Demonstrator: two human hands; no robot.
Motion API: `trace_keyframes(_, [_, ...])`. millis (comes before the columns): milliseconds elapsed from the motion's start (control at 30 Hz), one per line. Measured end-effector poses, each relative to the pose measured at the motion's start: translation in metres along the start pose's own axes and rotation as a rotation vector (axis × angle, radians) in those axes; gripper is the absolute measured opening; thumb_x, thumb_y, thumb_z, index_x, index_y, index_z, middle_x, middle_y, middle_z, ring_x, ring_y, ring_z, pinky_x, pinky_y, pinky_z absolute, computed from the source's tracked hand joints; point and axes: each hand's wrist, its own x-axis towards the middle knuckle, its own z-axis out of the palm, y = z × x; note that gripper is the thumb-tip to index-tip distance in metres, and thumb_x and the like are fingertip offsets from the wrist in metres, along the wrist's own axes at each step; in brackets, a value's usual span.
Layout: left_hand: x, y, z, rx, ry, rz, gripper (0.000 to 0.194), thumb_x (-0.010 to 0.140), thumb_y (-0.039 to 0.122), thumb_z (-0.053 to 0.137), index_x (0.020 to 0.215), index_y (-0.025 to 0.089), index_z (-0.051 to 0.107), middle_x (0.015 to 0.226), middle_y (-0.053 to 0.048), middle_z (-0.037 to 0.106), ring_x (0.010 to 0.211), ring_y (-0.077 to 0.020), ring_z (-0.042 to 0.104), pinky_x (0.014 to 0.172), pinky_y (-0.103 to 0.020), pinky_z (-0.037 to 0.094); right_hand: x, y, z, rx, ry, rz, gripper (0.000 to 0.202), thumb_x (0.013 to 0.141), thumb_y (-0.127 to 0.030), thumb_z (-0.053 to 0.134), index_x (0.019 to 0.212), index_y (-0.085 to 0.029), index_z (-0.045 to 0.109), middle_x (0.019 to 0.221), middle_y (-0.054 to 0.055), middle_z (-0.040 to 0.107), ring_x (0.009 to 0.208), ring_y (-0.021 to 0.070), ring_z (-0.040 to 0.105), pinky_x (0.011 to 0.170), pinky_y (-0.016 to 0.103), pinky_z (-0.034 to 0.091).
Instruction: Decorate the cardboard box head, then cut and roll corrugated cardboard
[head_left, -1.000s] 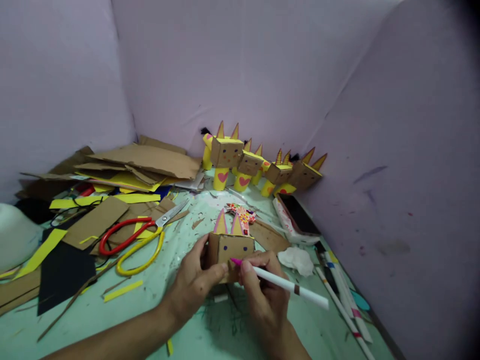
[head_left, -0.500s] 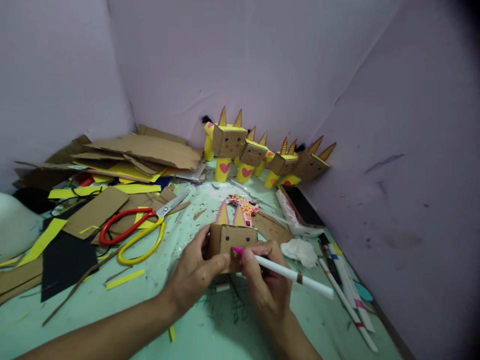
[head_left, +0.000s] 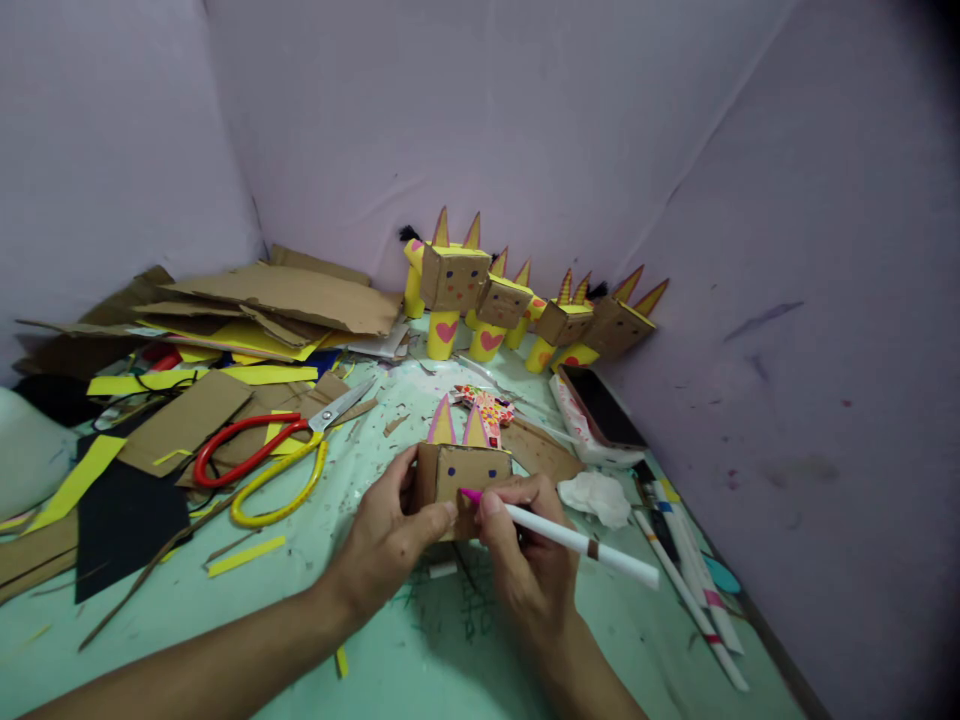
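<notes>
A small cardboard animal head [head_left: 472,462] with two pink-edged yellow ears and two dark dots for eyes is gripped by my left hand [head_left: 394,530]; the thumb lies across its front and the fingers wrap its left side. In my right hand [head_left: 531,545] is a white marker [head_left: 581,541] with a pink tip, pinched near the front. That tip meets the face of the head, below and between the eye dots. My right fingers also rest close against the head's right side, and I cannot tell whether they press on it.
Several yellow and cardboard animal figures [head_left: 487,305] stand along the back. Red-and-yellow scissors [head_left: 292,445] lie left, by stacked cardboard [head_left: 285,297]. A crumpled white tissue [head_left: 596,497], a dark-topped box [head_left: 600,408] and more markers [head_left: 694,600] are on the right.
The whole view has shifted slightly, so everything sits a little farther left and up. Both hands keep their hold, and the marker tip stays at nearly the same spot on the face.
</notes>
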Motion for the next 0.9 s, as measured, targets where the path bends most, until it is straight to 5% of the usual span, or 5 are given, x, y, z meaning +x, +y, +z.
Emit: trace_keyframes(900, [0.0,-0.0014,-0.0003,-0.001,-0.017,0.02,0.05,0.076,0.029,0.065,0.122,0.016,0.05,0.116,-0.009,0.067,0.107,-0.0275,0.063,0.093,-0.037,0.05,-0.0018,0.0009,-0.0003,-0.022,-0.003,-0.028,0.011,0.091,-0.021,0.054,0.08,-0.022,0.052,0.063,-0.004,0.057,0.058,0.0119,0.056,0.055,0.023,0.043])
